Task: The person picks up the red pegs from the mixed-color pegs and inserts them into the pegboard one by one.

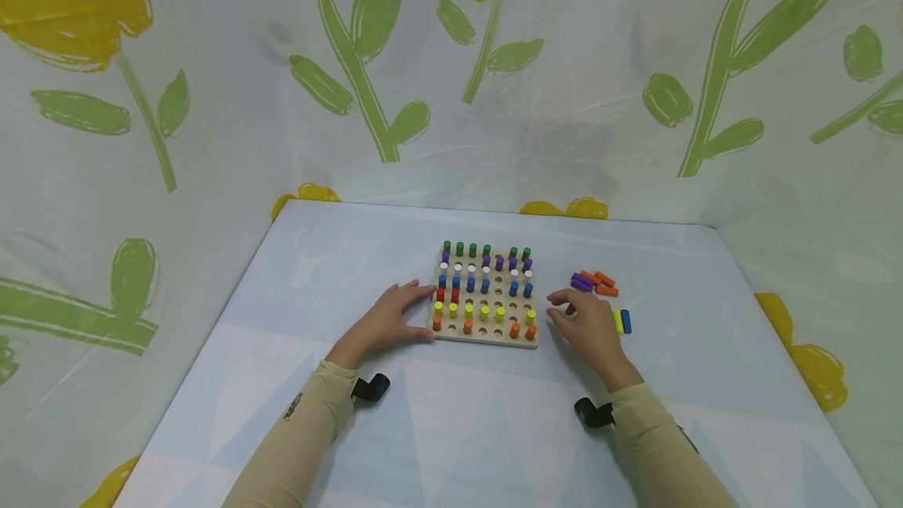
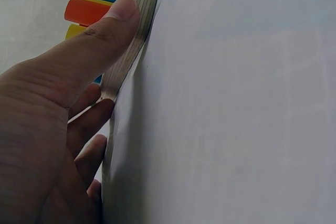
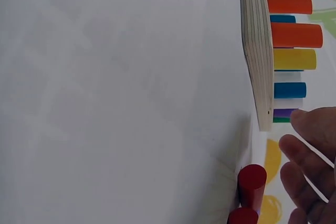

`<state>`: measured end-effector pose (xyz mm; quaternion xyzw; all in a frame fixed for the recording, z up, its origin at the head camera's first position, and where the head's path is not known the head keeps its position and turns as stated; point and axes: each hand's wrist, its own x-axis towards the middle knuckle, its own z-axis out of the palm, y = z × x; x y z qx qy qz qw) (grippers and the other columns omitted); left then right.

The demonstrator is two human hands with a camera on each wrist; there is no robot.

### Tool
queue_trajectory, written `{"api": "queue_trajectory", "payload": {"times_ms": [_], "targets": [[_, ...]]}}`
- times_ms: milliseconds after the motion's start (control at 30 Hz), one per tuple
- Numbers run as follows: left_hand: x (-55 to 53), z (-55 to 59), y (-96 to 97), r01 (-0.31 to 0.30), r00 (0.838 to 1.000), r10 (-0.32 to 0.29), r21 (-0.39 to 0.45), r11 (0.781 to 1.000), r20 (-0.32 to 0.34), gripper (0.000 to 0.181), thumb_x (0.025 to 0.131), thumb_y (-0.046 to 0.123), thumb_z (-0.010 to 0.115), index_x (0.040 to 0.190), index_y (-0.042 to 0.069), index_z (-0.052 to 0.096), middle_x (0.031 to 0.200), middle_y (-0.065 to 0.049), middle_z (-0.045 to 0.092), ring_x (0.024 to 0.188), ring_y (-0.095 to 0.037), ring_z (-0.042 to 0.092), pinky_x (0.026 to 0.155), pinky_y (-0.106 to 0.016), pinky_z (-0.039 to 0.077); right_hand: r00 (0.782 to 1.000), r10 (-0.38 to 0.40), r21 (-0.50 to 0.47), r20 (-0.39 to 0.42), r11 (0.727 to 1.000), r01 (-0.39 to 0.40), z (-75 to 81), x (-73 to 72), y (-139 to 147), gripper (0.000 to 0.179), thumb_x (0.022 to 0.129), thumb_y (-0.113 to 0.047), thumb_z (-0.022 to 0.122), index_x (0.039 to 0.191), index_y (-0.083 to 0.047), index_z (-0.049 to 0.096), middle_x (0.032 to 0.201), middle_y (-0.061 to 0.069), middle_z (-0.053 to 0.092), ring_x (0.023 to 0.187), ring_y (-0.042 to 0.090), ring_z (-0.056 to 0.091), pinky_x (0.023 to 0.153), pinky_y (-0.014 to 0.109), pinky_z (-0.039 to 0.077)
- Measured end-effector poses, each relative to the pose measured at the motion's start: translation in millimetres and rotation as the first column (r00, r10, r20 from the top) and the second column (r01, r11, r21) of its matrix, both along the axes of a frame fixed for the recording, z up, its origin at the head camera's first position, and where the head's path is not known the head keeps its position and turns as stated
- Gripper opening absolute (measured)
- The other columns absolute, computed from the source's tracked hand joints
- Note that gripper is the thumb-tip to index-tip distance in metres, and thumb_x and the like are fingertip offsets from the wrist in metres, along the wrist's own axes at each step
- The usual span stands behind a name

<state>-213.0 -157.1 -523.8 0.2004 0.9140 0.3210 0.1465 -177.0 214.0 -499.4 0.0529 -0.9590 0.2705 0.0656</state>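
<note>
**Board braced on its left, free fingers at its right**

The peg board (image 1: 487, 342) lies flat on the table (image 1: 458, 429) between the two hands. Along its left side is the left hand (image 1: 386, 320), fingers spread, thumb against the edge near the closest corner. The right hand (image 1: 589, 328) is just off the board's right edge, fingers loosely bent, with a gap between thumb and forefinger; nothing is visible in it.

To work neatly here, I would brace the board's side lightly with the left hand, so it cannot slide. A loose peg is best pinched near one end, turned upright above a bare hole and lowered straight. The row with red pegs (image 1: 455, 295) at the board's left has bare holes towards its right, but fingers there could knock the yellow pegs (image 1: 484, 311) in the row just nearer.

The head view shows purple pegs (image 1: 582, 282) and orange pegs (image 1: 605, 290) lying to the board's right, and a blue peg (image 1: 626, 322) near the right hand. Only the right wrist view shows two loose red pegs (image 3: 252, 182) off the board's right side.
</note>
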Motion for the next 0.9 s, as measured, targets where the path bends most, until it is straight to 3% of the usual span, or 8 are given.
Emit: {"api": "queue_trajectory", "payload": {"times_ms": [133,300,633,900], "targets": [[1.2,0.8,0.1,-0.002,1.0,0.002,0.01,1.0,0.004,0.095,0.078,0.051,0.085,0.157,0.022,0.042,0.163,-0.006,0.036,0.155,-0.027,0.02,0.128,-0.049,0.007,1.0,0.001,-0.003,-0.008,1.0,-0.001,0.8,2.6,2.2,0.021,0.093,-0.017,0.075,0.112,-0.007,0.074,0.104,0.009,0.074,0.089,0.027,0.065,0.08,0.045,0.058],[1.2,0.9,0.3,-0.005,1.0,0.005,0.013,1.0,0.005,0.095,0.078,0.05,0.086,0.157,0.022,0.042,0.164,-0.006,0.035,0.155,-0.026,0.019,0.128,-0.048,0.006,1.0,0.003,0.003,0.005,1.0,-0.003,1.0,4.0,5.8,0.022,0.094,-0.018,0.075,0.113,-0.007,0.073,0.106,0.01,0.073,0.091,0.028,0.065,0.081,0.047,0.059],[0.3,1.2,0.4,0.004,1.0,-0.004,0.006,1.0,-0.002,0.094,0.079,0.051,0.085,0.157,0.022,0.041,0.163,-0.006,0.036,0.155,-0.025,0.019,0.128,-0.047,0.005,0.999,-0.006,0.042,0.048,0.999,0.004,1.3,6.5,12.6,0.025,0.093,-0.019,0.075,0.115,-0.008,0.073,0.106,0.01,0.074,0.088,0.027,0.058,0.09,0.054,0.046],[0.9,2.5,0.5,-0.002,1.0,0.002,-0.005,1.0,0.002,0.094,0.079,0.05,0.085,0.157,0.022,0.041,0.164,-0.007,0.034,0.155,-0.026,0.019,0.128,-0.047,0.005,0.997,-0.012,0.042,0.079,0.999,0.008,4.7,10.1,16.2,0.027,0.091,-0.02,0.077,0.116,-0.008,0.074,0.098,0.006,0.072,0.087,0.026,0.053,0.085,0.05,0.045]]}}
